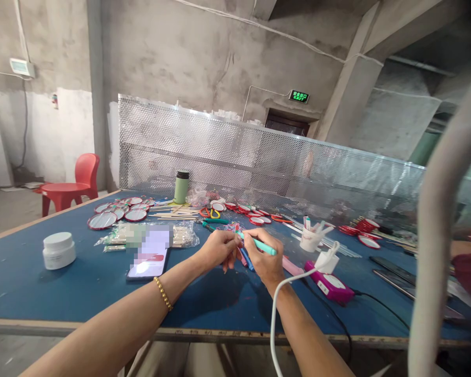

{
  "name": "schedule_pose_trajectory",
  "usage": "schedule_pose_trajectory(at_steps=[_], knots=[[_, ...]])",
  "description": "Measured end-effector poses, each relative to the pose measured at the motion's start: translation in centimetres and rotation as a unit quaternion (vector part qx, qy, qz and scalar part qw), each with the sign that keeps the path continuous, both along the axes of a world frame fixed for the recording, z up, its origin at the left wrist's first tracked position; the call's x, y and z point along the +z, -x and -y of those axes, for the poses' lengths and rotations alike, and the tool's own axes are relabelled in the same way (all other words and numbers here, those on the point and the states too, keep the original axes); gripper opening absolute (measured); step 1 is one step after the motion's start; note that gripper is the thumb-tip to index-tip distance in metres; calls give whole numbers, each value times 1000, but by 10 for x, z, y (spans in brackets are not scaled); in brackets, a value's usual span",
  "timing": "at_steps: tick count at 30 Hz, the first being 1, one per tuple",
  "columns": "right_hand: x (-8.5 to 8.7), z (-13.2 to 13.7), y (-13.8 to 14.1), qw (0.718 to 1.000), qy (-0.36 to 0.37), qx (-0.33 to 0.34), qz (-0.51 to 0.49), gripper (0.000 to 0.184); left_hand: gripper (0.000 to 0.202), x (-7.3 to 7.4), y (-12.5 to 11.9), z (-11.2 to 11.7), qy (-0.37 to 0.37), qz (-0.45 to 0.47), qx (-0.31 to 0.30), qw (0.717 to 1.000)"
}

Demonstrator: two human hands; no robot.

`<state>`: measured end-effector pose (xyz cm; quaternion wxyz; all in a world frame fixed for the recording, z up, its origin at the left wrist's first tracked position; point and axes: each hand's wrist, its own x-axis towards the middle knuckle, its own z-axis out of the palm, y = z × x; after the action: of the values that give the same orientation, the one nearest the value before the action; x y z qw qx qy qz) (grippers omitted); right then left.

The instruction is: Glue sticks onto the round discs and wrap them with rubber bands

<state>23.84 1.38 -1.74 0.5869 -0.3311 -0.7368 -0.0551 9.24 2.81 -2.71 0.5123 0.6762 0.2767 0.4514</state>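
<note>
My right hand (265, 259) grips a turquoise marker pen (266, 247) between thumb and fingers, its tip end pointing left. Close beside it, my left hand (221, 248) is closed in a pinch near the pen's tip end. Something small with a touch of red shows at its fingertips, too small to name. Below and between the hands lie blue and pink pens (246, 258), partly hidden by the right hand. A gold bead bracelet circles my left wrist.
On the blue table (102, 293) stand a phone (151, 256), a white jar (58, 251), a green bottle (181, 187) and a cup of pens (311, 239). Red-rimmed discs (135, 215) lie at the back. A purple power strip (329, 283) with a white cable sits at right.
</note>
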Motion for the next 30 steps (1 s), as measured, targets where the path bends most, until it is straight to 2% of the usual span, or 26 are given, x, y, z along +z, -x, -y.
schedule_pose_trajectory(at_steps=[30], knots=[[1, 2, 1, 1000, 11, 7, 6, 16, 30, -3, 0, -2, -6, 4, -4, 1000]])
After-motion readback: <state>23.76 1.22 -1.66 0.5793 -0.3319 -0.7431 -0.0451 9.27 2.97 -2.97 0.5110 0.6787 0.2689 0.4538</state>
